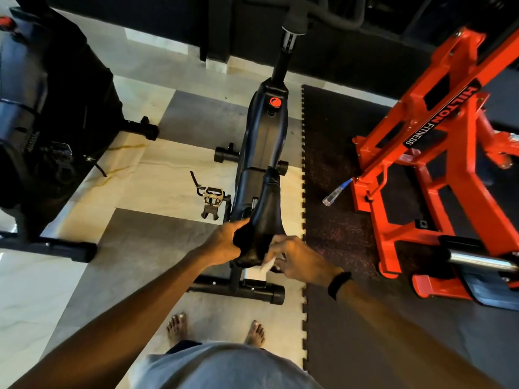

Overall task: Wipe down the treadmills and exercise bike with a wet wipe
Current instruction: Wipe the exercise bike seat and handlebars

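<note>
Saddle (265, 209) of the exercise bike (264, 141) gripped by left hand (224, 242); right hand (297, 259) pinches the wet wipe (266, 266) against its rear.

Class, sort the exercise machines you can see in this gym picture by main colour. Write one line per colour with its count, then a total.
Black: 2, the exercise bike being wiped and another machine at the left edge.
Orange: 1, the weight machine on the right.
Total: 3 machines.
</note>
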